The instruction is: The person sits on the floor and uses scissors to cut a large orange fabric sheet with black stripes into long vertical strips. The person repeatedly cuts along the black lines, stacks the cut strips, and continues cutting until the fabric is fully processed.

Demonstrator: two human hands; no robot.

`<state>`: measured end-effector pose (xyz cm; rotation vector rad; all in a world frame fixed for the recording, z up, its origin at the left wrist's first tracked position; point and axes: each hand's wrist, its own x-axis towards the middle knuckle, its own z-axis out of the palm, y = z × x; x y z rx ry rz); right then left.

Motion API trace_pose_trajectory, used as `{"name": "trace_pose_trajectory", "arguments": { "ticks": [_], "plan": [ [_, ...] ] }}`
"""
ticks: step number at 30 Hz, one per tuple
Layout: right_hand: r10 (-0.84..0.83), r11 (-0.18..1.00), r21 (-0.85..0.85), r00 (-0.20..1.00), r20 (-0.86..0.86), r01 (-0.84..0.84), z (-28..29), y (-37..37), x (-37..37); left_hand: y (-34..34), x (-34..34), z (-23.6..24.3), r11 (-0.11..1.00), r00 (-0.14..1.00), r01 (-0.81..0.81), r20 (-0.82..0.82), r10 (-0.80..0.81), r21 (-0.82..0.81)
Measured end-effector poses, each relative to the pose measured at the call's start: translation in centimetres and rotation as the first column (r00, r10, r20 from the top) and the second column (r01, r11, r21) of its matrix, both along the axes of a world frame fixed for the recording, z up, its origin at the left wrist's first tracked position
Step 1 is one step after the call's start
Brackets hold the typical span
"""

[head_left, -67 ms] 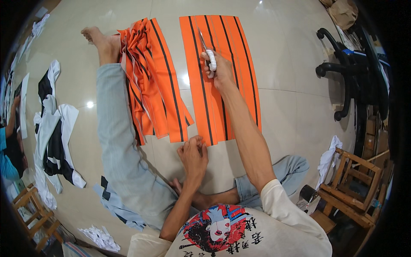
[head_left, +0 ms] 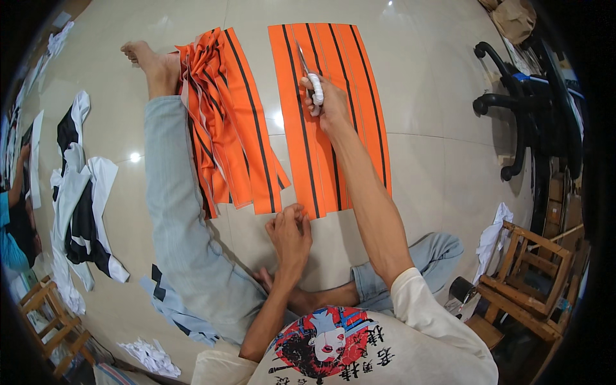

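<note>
An orange striped fabric panel [head_left: 370, 122] lies flat on the floor, right of a rumpled heap of similar orange strips [head_left: 208, 90]. My right hand [head_left: 327, 102] is closed round scissors with white-wrapped handles [head_left: 316, 90], their metal blades pointing away from me over the panel's upper left part. My left hand [head_left: 290, 234] has curled fingers at the panel's lower left corner, pinching its edge. My outstretched left leg [head_left: 170, 192] lies alongside the heap, the bare foot at its upper left; my other leg is bent beneath my arms.
White and black cloth pieces [head_left: 83, 192] and light blue pieces [head_left: 179, 305] lie at the left, near a wooden stool [head_left: 45, 308]. Another person [head_left: 16, 237] is at the far left edge. A black wheeled chair base [head_left: 513, 102] and wooden frames [head_left: 526, 269] stand at the right.
</note>
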<state>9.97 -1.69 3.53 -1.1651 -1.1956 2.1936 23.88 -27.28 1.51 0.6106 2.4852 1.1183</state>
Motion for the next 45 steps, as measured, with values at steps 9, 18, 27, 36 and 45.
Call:
{"name": "trace_pose_trajectory", "arguments": {
  "ticks": [9, 18, 27, 36, 45],
  "plan": [
    [0.048, 0.997, 0.064, 0.999, -0.019, -0.047, -1.4, 1.4, -1.8, 0.6, -0.6, 0.1, 1.000, 1.000, -0.004, 0.005, 0.004, -0.009],
    [-0.006, 1.000, 0.006, 1.000, -0.002, 0.006, -0.5, 1.8, -3.6, 0.4, -0.6, -0.3, 1.000, 1.000, 0.010, -0.011, -0.010, -0.013],
    [0.003, 0.999, 0.041, 1.000, -0.025, -0.002, -1.4, 2.7, -4.7, 0.5, -0.6, -0.1, 1.000, 1.000, 0.000, -0.010, 0.000, -0.011],
    [0.009, 0.998, 0.056, 1.000, 0.009, -0.010, -1.0, 3.4, -5.0, 0.6, -0.7, -0.1, 0.999, 1.000, 0.016, -0.005, -0.016, -0.028],
    [0.021, 0.997, 0.069, 1.000, -0.010, -0.020, -1.2, 3.9, -6.8, 0.4, -0.7, 0.2, 0.998, 1.000, 0.011, 0.021, -0.009, -0.058]
  ]
}}
